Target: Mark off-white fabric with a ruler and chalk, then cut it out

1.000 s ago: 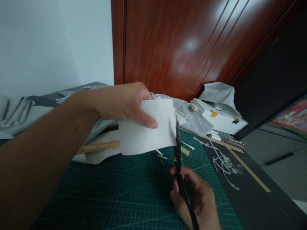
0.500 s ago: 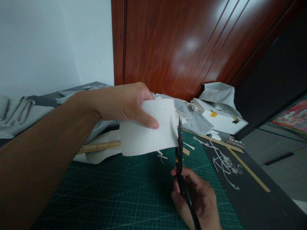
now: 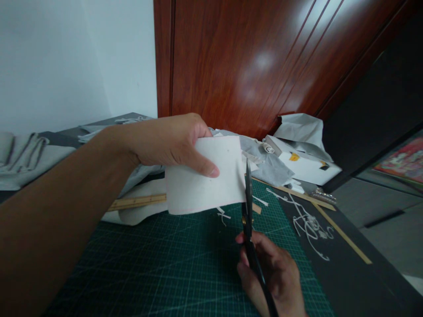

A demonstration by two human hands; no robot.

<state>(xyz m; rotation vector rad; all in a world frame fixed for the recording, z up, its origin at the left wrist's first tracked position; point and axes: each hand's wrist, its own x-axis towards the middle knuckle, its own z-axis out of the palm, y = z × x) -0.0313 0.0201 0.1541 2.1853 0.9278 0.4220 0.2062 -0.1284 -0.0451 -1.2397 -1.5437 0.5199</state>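
My left hand (image 3: 168, 143) holds a white rectangular piece of fabric (image 3: 205, 185) up in the air above the green cutting mat (image 3: 158, 273), thumb pressed on its front. My right hand (image 3: 274, 277) grips black scissors (image 3: 248, 211) from below. Their blades point upward and lie against the right edge of the fabric piece. The blades look nearly shut.
A wooden ruler (image 3: 137, 202) lies on pale cloth behind the mat. Thin white fabric trimmings (image 3: 309, 226) are scattered on the dark table to the right. Grey fabric, a white box (image 3: 309, 169) and a red-brown door (image 3: 251, 66) are at the back.
The scissors and my right hand have shifted slightly right along the fabric's edge. My left hand has hardly moved.
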